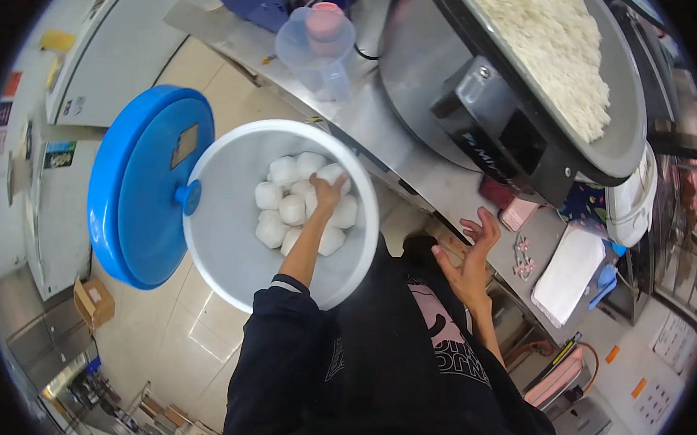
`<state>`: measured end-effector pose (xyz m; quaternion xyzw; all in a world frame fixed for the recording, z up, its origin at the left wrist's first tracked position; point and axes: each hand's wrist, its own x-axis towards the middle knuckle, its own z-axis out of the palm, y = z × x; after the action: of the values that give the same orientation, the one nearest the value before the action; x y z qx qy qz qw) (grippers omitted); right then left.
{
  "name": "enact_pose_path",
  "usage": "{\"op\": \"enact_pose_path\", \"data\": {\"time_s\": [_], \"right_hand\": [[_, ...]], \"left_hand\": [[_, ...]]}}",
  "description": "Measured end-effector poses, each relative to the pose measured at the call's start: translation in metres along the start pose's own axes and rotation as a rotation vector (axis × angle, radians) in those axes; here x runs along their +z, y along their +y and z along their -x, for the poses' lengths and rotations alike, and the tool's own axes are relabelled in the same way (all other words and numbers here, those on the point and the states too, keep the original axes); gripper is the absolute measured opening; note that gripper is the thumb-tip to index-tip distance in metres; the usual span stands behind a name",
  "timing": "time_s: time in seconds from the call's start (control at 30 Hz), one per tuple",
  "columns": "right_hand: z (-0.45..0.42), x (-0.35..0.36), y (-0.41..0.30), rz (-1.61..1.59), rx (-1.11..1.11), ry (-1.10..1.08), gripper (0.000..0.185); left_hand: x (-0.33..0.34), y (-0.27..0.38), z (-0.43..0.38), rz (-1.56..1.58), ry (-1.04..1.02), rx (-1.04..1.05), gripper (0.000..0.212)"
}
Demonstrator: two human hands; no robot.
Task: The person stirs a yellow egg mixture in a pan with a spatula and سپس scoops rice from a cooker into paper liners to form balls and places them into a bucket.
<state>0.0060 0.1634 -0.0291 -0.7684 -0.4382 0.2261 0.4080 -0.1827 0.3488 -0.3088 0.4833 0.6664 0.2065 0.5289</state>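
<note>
My left hand (326, 194) reaches down into a deep white plastic tub (225, 224). Its fingers and thumb are around a white rounded pack (331, 172) at the tub's inner right side. Several similar white packs (292, 208) lie piled at the bottom; what is inside them cannot be told. My right hand (470, 267) is raised beside the steel counter's edge, fingers apart, with nothing in it. A blue round lid (152, 186) stands tilted up against the tub's left rim.
On the steel counter (373, 121) stands a large cooker (431, 95) of cooked white rice (552, 47). Behind it is a translucent measuring jug (310, 60) with a pink cup (325, 24). A pink phone (520, 213) and a folded white cloth (569, 274) lie farther right. A cardboard box (94, 301) sits on the floor.
</note>
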Motion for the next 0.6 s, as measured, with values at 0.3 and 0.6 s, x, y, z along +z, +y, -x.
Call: {"op": "enact_pose_path", "data": {"time_s": [0.3,0.6], "right_hand": [[0.037,-0.056,0.034,0.081,0.124,0.141,0.079],[0.101,-0.273,0.162,0.656,0.285,1.112,0.060]], "left_hand": [[0.022,-0.093,-0.065,-0.400,0.257,-0.052,0.104],[-0.026,-0.071,-0.034,-0.336,-0.158,-0.005,0.064]]}}
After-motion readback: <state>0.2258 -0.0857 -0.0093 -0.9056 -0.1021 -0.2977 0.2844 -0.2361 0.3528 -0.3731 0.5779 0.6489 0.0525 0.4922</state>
